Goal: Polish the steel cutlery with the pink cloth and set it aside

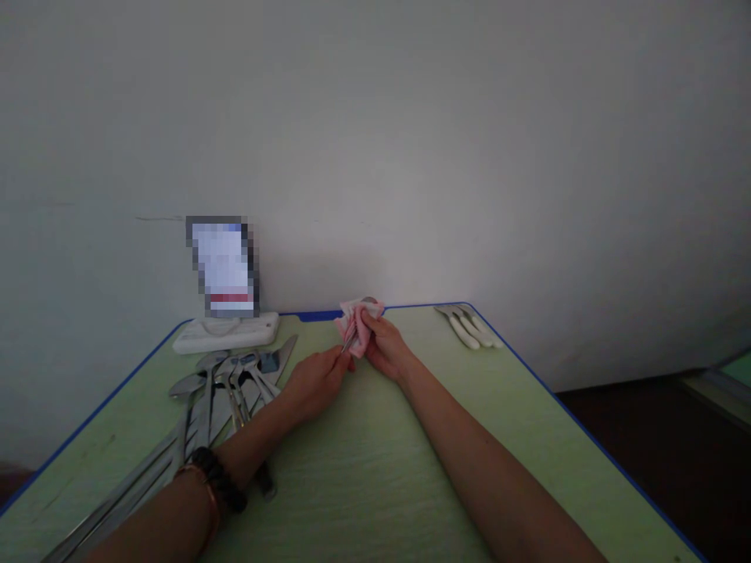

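Observation:
My left hand (314,385) is closed around the handle of a metal spoon (350,342), above the far middle of the table. My right hand (386,346) grips a pink and white cloth (360,332), which is wrapped about the upper part of the spoon. A rounded, shiny end shows just above the cloth; the rest of that end is covered. Below and left of my left hand lies a pile of metal cutlery (210,391) with spoons and long-handled pieces, partly hidden by my left forearm.
Several white-handled forks (466,328) lie side by side at the table's far right. A white stand (226,335) and an upright, blurred-out screen (224,266) occupy the far left. The green table (375,485) has a blue edge and meets a plain wall (411,156).

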{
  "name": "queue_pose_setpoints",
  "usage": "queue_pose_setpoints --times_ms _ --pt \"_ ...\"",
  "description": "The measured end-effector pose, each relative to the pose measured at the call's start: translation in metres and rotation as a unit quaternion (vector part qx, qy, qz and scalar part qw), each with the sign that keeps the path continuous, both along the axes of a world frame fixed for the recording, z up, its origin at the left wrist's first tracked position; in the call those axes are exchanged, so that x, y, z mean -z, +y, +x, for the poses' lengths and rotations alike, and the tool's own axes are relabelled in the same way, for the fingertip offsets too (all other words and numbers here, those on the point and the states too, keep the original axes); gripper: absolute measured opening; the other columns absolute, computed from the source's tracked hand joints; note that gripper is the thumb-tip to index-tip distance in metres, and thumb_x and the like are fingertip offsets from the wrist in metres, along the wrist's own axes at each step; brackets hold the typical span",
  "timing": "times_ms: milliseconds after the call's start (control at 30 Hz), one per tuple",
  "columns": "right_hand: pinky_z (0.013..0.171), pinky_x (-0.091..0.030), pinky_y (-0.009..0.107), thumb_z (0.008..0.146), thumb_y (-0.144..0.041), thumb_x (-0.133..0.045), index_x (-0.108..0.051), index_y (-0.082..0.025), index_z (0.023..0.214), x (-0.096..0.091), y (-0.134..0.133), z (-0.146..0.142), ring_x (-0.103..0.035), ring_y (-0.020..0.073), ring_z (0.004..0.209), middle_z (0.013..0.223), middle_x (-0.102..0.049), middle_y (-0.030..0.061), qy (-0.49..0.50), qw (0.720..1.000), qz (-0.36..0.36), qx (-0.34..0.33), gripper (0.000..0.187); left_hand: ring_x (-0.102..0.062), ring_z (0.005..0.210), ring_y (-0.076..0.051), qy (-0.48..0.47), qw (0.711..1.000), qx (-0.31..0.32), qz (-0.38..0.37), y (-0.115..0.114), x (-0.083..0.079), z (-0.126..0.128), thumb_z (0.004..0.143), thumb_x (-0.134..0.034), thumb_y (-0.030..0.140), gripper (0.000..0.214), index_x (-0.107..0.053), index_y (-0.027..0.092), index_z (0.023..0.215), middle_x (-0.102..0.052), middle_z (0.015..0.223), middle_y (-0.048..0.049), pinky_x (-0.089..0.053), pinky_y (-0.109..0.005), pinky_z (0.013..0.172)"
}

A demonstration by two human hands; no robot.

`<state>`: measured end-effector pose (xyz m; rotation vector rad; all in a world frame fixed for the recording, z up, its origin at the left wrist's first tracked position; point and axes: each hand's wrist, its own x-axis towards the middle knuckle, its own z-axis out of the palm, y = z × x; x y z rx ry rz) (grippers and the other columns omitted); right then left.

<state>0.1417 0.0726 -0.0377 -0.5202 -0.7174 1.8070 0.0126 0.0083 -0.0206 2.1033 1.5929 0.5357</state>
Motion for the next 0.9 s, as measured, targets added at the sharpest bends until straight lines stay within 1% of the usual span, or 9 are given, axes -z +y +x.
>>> queue_pose_setpoints --times_ms 267,533,733,900 --pt "0.065 -0.046 0.021 0.076 -0.022 -0.06 -0.061 -0.014 0.079 0.0001 0.0006 -0.0008 -0.056 0.009 0.062 0.069 -0.064 -0.0007 -0.002 1.0 -0.003 0.002 0.009 -0.058 0.078 -0.021 0.005 1.0 -0.004 -0.005 -0.0001 -0.001 0.0005 0.088 -0.023 0.034 0.037 -0.056 0.019 0.079 -0.064 0.078 -0.0058 -0.037 -0.029 0.07" --pt "0.064 -0.046 0.022 0.076 -0.025 -0.061 -0.061 -0.015 0.081 0.0012 0.0006 0.0 -0.056 0.0092 0.061 0.069 -0.064 -0.0007 -0.011 1.0 0.003 -0.005 0.011 -0.058 0.076 -0.021 0.011 1.0 -0.006 -0.002 0.0 -0.0013 0.0006 0.088 -0.023 0.035 0.038 -0.056 0.02 0.081 -0.063 0.076 -0.0048 -0.037 -0.028 0.068" --pt "0.065 -0.047 0.021 0.078 -0.022 -0.058 -0.06 -0.015 0.081 -0.0007 0.0008 -0.0008 -0.057 0.0091 0.064 0.071 -0.065 -0.0002 -0.001 1.0 -0.006 0.0 0.008 -0.058 0.075 -0.021 0.003 1.0 0.002 0.003 0.0002 -0.001 0.0 0.088 -0.023 0.035 0.037 -0.055 0.02 0.079 -0.063 0.075 -0.0047 -0.037 -0.028 0.068" --pt "0.068 -0.047 0.021 0.076 -0.023 -0.06 -0.061 -0.015 0.081 -0.0017 0.0001 -0.0004 -0.057 0.0095 0.065 0.072 -0.065 -0.0003 0.002 1.0 -0.002 -0.002 0.009 -0.056 0.075 -0.02 -0.01 1.0 0.002 0.005 0.0006 0.0009 -0.0005 0.088 -0.024 0.035 0.036 -0.055 0.02 0.078 -0.062 0.075 -0.0044 -0.036 -0.028 0.068"
